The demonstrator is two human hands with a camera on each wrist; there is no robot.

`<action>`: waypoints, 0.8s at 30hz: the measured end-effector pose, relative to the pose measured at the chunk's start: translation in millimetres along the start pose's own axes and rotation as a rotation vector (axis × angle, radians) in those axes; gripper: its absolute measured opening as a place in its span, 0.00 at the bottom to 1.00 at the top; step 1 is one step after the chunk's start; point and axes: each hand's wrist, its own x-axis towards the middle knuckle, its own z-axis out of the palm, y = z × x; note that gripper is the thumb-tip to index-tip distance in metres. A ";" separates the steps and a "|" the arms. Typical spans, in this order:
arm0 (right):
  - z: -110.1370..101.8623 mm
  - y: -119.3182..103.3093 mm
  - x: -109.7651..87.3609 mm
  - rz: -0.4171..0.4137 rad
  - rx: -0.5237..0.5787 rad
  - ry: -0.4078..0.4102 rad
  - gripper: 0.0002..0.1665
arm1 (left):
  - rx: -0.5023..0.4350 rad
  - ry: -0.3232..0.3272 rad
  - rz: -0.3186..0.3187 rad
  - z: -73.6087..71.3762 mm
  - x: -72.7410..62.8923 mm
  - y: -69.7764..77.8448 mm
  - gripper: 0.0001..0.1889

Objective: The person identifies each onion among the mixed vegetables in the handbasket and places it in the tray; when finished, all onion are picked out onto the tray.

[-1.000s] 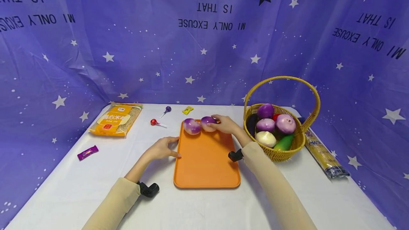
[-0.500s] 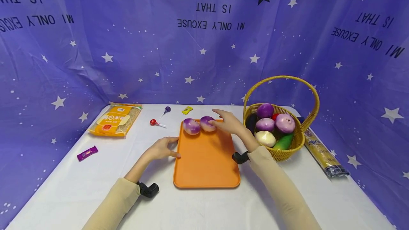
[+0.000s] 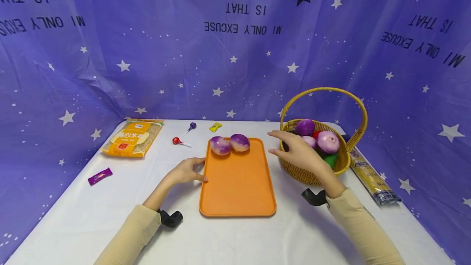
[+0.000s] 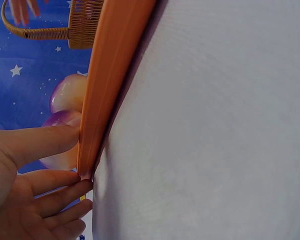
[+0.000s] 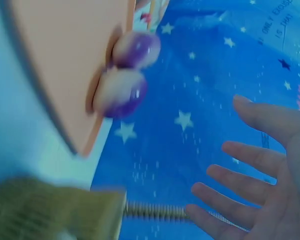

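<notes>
Two round purple-and-white vegetables, turnip-like, sit side by side at the far end of the orange tray (image 3: 237, 183): the left vegetable (image 3: 220, 145) and the right vegetable (image 3: 240, 142). My left hand (image 3: 185, 171) touches the tray's left rim with thumb and fingertips, the fingers fairly straight. The same contact shows in the left wrist view, with the thumb (image 4: 45, 142) along the tray's side. My right hand (image 3: 299, 150) holds nothing, fingers spread, in front of the wicker basket (image 3: 299, 174). It hides some of the vegetables inside, among them a pale purple onion (image 3: 328, 142).
Behind the tray lie a red lollipop (image 3: 177, 140), a purple lollipop (image 3: 192, 126) and a yellow wrapped candy (image 3: 215, 126). A yellow food bag (image 3: 132, 138) and a purple candy (image 3: 100, 176) are at left. A long pasta-like packet (image 3: 373, 175) lies right of the basket.
My right hand has let go of the right purple-and-white vegetable and moved right, over to the basket. That vegetable stays on the tray. My left hand keeps its place at the rim.
</notes>
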 end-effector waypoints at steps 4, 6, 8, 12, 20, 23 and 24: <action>-17.9 19.0 -18.4 0.058 -0.001 0.006 0.32 | -0.001 0.003 0.002 -0.8 0.2 -0.4 0.42; -26.1 31.4 -25.3 0.076 0.006 0.002 0.32 | -0.003 0.004 0.002 -1.0 0.3 -0.7 0.42; -34.1 44.9 -31.2 0.092 -0.012 -0.004 0.31 | -0.003 0.004 0.003 -0.9 0.2 -1.0 0.42; -51.1 68.6 -38.9 0.143 -0.054 -0.037 0.31 | -0.003 0.005 0.002 -0.4 -0.2 -1.2 0.42; -77.0 101.2 -44.1 0.257 -0.092 -0.100 0.30 | 0.000 0.003 0.014 0.0 -0.3 -1.5 0.42; -80.8 110.7 -43.6 0.290 -0.106 -0.117 0.29 | 0.001 0.003 0.017 0.1 -0.6 -0.7 0.42; -81.5 113.8 -43.2 0.294 -0.110 -0.123 0.30 | 0.001 0.004 0.018 0.1 -0.8 -0.3 0.41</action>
